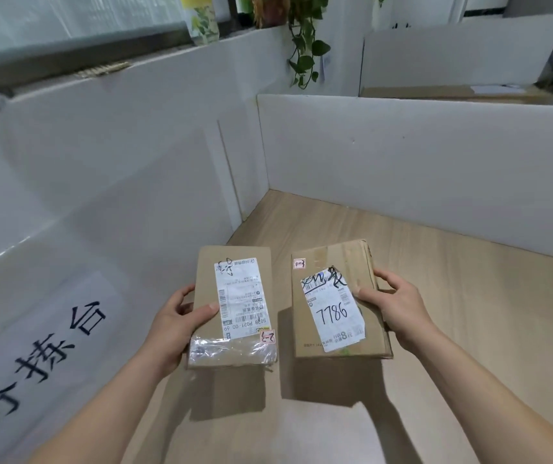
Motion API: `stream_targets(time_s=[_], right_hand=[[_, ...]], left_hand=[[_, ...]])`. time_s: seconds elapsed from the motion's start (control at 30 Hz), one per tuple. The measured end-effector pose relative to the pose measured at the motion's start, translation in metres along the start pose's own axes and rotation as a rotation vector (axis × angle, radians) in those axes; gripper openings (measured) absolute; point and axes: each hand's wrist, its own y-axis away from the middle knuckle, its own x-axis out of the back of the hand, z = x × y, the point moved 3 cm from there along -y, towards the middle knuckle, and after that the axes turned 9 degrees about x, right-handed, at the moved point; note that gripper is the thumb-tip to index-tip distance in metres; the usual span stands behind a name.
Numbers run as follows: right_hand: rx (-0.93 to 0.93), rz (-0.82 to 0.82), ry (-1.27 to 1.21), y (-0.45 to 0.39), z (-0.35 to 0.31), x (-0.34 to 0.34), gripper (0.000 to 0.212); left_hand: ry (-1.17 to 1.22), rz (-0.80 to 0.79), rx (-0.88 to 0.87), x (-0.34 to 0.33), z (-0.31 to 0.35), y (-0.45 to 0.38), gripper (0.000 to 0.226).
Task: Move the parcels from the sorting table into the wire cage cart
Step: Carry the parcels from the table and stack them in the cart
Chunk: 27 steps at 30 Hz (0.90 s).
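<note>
Gripping one brown box point(233, 306) in the left hand point(174, 324), thumb on top and fingers curled under its left edge, long side pointing away. Gripping the other box point(337, 303) in the right hand point(399, 309) the same way by its right edge, both boxes side by side, raised over the wooden table point(452, 279). Seeing no cage cart anywhere, so probably needing to turn to find it.

Two parcels point(233, 308) point(337, 301) in hands point(176, 324) point(399, 304)
</note>
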Motion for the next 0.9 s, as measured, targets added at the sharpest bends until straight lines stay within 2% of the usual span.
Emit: stream_targets(time_s=[0.1, 0.27, 0.37, 0.57, 0.7, 0.8, 0.9], right_hand=[[0.033, -0.052, -0.035, 0.017, -0.011, 0.005, 0.058], [0.088, -0.122, -0.096, 0.045, -0.030, 0.004, 0.050], [0.097, -0.167, -0.100, 0.057, -0.035, -0.004, 0.063], [0.124, -0.291, -0.042, 0.080, -0.038, -0.026, 0.088], [0.126, -0.353, -0.029, 0.095, -0.036, -0.049, 0.055], [0.111, -0.383, -0.026, 0.106, -0.034, -0.064, 0.042], [0.110, -0.414, -0.010, 0.118, -0.036, -0.075, 0.037]], left_hand=[[0.063, 0.023, -0.031, 0.005, -0.002, 0.033, 0.087], [0.123, 0.034, -0.074, 0.018, -0.005, 0.077, 0.088], [0.141, 0.047, -0.097, 0.031, -0.008, 0.097, 0.070], [0.216, 0.031, -0.138, 0.061, -0.021, 0.120, 0.076], [0.213, -0.043, -0.116, 0.081, -0.035, 0.131, 0.095], [0.233, -0.137, -0.072, 0.100, -0.044, 0.138, 0.105], [0.243, -0.157, -0.070, 0.117, -0.049, 0.145, 0.099]])
